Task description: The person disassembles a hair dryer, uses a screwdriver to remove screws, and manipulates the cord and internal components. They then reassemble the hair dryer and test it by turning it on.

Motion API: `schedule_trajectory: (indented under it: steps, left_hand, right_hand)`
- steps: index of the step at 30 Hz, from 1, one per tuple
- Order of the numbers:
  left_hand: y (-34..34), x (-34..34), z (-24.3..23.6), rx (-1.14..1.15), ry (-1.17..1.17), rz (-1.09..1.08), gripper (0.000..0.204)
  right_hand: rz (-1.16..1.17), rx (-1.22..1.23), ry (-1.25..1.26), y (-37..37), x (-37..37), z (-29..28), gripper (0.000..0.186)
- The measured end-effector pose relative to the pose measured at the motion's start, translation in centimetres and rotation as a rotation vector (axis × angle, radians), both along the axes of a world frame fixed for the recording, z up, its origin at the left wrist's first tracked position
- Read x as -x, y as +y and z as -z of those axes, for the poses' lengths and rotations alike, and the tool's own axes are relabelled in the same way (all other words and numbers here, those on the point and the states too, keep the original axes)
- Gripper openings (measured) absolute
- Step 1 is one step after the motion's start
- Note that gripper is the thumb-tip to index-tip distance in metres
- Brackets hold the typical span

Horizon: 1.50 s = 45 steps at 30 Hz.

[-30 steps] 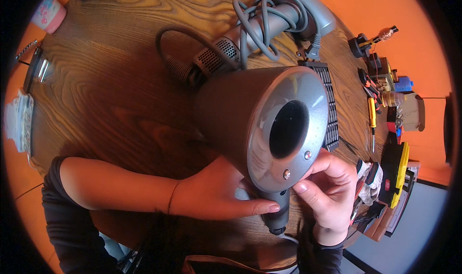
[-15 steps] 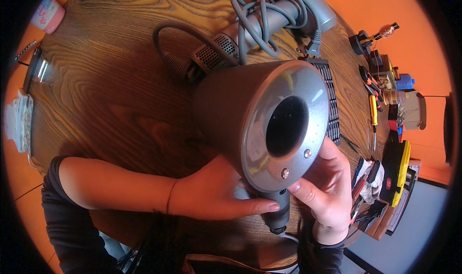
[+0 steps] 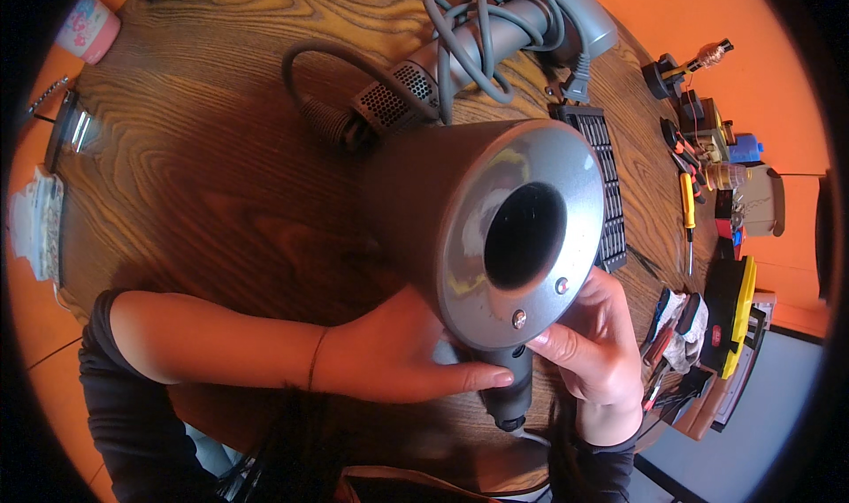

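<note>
A grey hair dryer [image 3: 462,278] is held up in front of me, its round face with a dark central hole turned toward me and two small screws low on that face. My left hand [image 3: 389,348] reaches in from the left and is closed around the dryer's dark handle [image 3: 508,388], thumb laid across it; its other fingers are hidden behind. From the right, my right hand [image 3: 601,344] grips the lower right rim, its thumb by the screws. A cord leaves the handle's bottom end.
Behind lies a second grey appliance [image 3: 531,21] wrapped in its cord, with a perforated cylinder end [image 3: 402,92]. A black slotted tray [image 3: 601,149] sits to the right. Along the right edge are a yellow screwdriver [image 3: 687,207], gloves [image 3: 685,335] and a black-yellow toolbox [image 3: 734,313].
The dryer has tilted and shifted slightly; its face turns a little, and the lower rim and screws sit slightly further left. My right hand has moved slightly down. Both hands keep their hold.
</note>
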<state>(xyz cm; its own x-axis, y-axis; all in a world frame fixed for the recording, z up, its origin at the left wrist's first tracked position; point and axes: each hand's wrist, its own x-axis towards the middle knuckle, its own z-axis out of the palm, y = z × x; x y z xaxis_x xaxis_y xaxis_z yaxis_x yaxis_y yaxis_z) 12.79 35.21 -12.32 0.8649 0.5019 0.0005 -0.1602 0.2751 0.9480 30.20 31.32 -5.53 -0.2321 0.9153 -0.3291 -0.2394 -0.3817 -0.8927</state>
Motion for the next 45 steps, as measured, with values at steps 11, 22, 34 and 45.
schedule_trajectory:
  steps: [11, 22, 34, 45]
  left_hand:
    - [0.2, 0.3, -0.1, 0.096, 0.054, 0.145, 0.041]
    - [0.8, 0.3, 0.2, -0.069, 0.004, 0.141, 0.041]
    - [2.6, 2.3, -4.1, 0.920, 0.093, 0.395, 0.039]
    - [1.6, 1.4, -1.6, -0.480, -0.006, 0.110, 0.038]
  right_hand:
    - [-0.094, -0.056, -0.230, 0.5, -0.7, -0.7, 0.048]
    - [-0.071, -0.058, -0.016, 0.8, -1.3, 0.1, 0.038]
    - [0.077, -0.449, -0.527, 1.3, -0.4, 2.5, 0.020]
    - [0.015, -0.715, -1.752, 7.6, -1.3, 5.3, 0.054]
